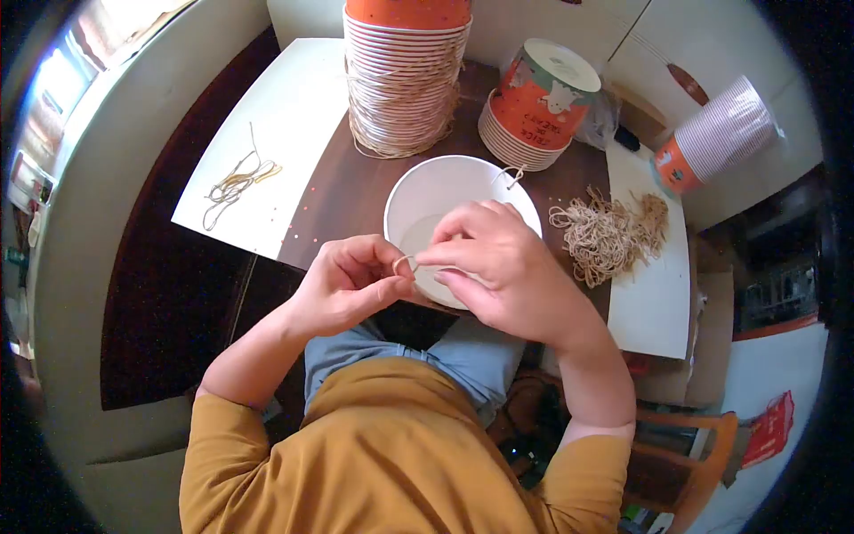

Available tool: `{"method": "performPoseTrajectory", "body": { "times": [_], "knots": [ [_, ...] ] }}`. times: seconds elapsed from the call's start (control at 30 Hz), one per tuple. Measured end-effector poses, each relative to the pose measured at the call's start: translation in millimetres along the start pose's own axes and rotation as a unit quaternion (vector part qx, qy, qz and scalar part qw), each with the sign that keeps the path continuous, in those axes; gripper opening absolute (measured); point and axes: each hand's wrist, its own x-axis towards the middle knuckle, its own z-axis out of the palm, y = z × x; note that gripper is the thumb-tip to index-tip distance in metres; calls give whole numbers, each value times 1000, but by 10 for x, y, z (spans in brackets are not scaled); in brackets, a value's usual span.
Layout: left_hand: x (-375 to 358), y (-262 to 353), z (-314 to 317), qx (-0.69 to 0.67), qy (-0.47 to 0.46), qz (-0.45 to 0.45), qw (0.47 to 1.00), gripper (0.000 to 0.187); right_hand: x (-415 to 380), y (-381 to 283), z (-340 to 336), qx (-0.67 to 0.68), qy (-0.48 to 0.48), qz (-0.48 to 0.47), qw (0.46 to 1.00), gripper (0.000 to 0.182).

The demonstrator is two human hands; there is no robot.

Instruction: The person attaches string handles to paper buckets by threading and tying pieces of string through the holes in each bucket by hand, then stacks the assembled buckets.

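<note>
A white-lined paper bucket (427,189) stands at the table's near edge, its open mouth facing me. At its near left rim, my left hand (351,280) pinches a thin cord (403,264) that forms a small loop. My right hand (498,258) reaches over the bucket's mouth, its thumb and forefinger closed on the same cord. Another piece of cord is tied at the far right rim (511,175). The near right part of the bucket is hidden behind my right hand.
Behind stands a tall stack of nested buckets (405,84) with cord handles. To its right are an upside-down bucket stack (543,102) and a plastic-wrapped stack (716,133). A tangled cord pile (609,233) lies at right, loose cords (238,184) on the left white board (285,116).
</note>
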Motion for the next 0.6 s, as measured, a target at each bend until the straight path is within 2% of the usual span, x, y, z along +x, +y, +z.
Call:
{"method": "performPoseTrajectory", "body": {
  "times": [0.23,0.33,0.4,0.43,0.5,0.57,0.6],
  "knots": [
    [-13,5,-24,-13,-16,7,1000,11,26,38,222,-42,24,-17,999,11],
    [-50,80,7,24,49,-50,997,11,-30,-101,227,-115,52,-5,992,14],
    [-130,137,102,178,103,-17,978,10,-88,-268,241,-172,86,2,981,16],
    [-181,167,164,253,130,-2,959,10,-144,-373,286,-146,95,35,984,16],
    [-238,158,246,387,132,143,901,15,-262,-587,431,-92,114,100,984,17],
    [-240,43,308,410,145,240,868,17,-338,-690,592,-22,174,146,974,15],
    [-228,2,304,407,141,260,865,17,-369,-709,655,12,204,170,964,14]
  ]
}}
